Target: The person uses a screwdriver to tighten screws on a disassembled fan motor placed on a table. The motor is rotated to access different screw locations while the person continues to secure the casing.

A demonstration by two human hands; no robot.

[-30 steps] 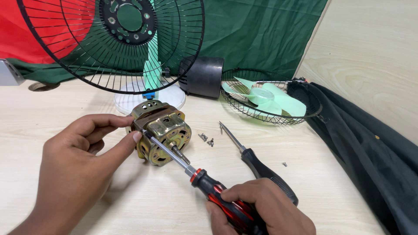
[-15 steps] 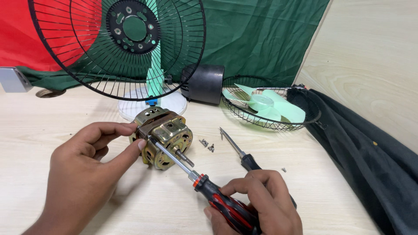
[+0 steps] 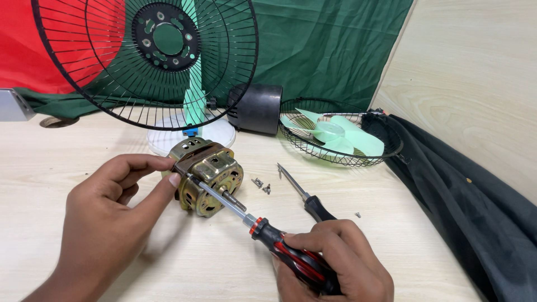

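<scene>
A pale wooden table (image 3: pixel 168 268) carries everything, with a green cloth (image 3: pixel 313 50) hung behind it and a red cloth (image 3: pixel 22 50) at the far left. A black cloth (image 3: pixel 475 201) drapes over the table's right edge. The biggest thing standing is a round black fan guard (image 3: pixel 112 84), upright on a green stem over a white base (image 3: pixel 168 140). Right of it a black motor cover (image 3: pixel 254 109) lies on its side, and beyond that a second guard (image 3: pixel 341 154) lies flat like a basket, holding the light green blade (image 3: pixel 335 134). A grey box corner (image 3: pixel 11 103) shows at the left edge; no label can be read anywhere.

The brass-coloured motor (image 3: pixel 210 176) sits near the middle of the table, just in front of the white base. The left hand (image 3: pixel 106 223) pinches its left side between thumb and forefinger, the other fingers curled loosely. The right hand (image 3: pixel 335 263) is closed around the red and black handle of a screwdriver (image 3: pixel 268 232), whose shaft runs up-left to the motor's top edge beside the left fingertips. A second screwdriver (image 3: pixel 305 196) with a black handle lies just right, its handle partly hidden by the right hand. Small screws (image 3: pixel 262 185) lie between it and the motor, one more screw (image 3: pixel 358 214) apart to the right
</scene>
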